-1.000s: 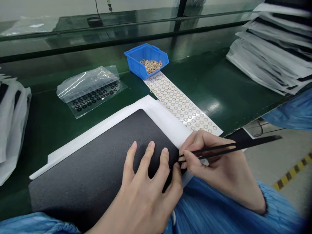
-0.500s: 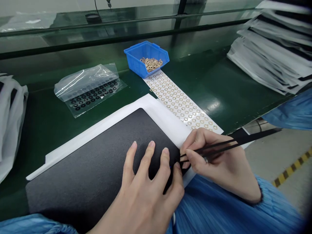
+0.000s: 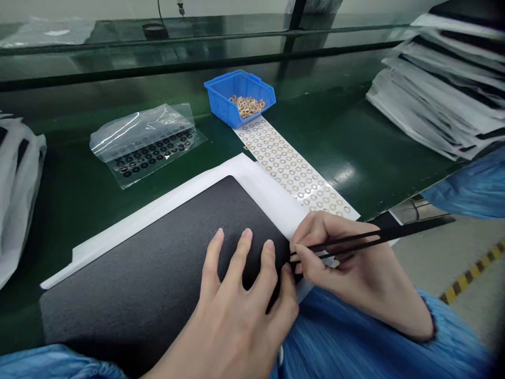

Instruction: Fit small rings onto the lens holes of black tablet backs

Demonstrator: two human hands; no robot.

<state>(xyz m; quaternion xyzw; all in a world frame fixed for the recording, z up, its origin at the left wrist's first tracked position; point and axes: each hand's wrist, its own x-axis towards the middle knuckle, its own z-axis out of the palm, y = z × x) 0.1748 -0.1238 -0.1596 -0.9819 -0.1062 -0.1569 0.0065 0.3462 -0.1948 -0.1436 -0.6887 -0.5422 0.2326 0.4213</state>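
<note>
A black flat panel (image 3: 158,268) lies on a white sheet (image 3: 260,187) on the green bench. My left hand (image 3: 240,310) rests flat on the panel's near right part, fingers spread. My right hand (image 3: 347,263) pinches long black tweezers (image 3: 374,239), their tips touching the panel's right edge beside my left little finger. What the tips hold, if anything, is too small to see. A white strip of small gold rings (image 3: 292,171) runs from my right hand back to a blue bin (image 3: 239,97) holding loose rings.
A clear bag with a sheet of black rings (image 3: 148,145) lies at the back left. White bags (image 3: 18,189) sit at the left edge. A pile of bagged black panels (image 3: 442,79) fills the right. A blue sleeve (image 3: 469,187) shows at right. The bench edge drops to the floor at right.
The view has shifted slightly. Both hands stay in place, with the tweezers still at the panel's right edge.
</note>
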